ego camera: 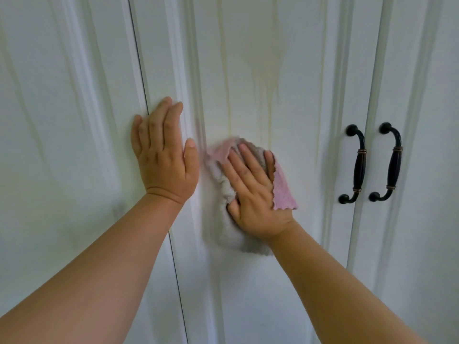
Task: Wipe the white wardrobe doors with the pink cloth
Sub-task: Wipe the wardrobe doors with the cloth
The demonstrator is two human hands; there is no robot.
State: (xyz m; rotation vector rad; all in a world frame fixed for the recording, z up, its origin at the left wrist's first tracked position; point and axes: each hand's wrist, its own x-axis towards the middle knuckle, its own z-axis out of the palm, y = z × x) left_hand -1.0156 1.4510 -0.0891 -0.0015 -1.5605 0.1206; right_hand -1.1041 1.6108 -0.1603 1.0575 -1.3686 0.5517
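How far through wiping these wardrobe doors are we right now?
Nothing looks clearly finished. In hand: the right hand presses the pink cloth flat against the middle door, while the left hand braces flat across the door seam. Left: yellowish drip streaks run down the panel above the cloth, and the doors by the black handles await wiping.
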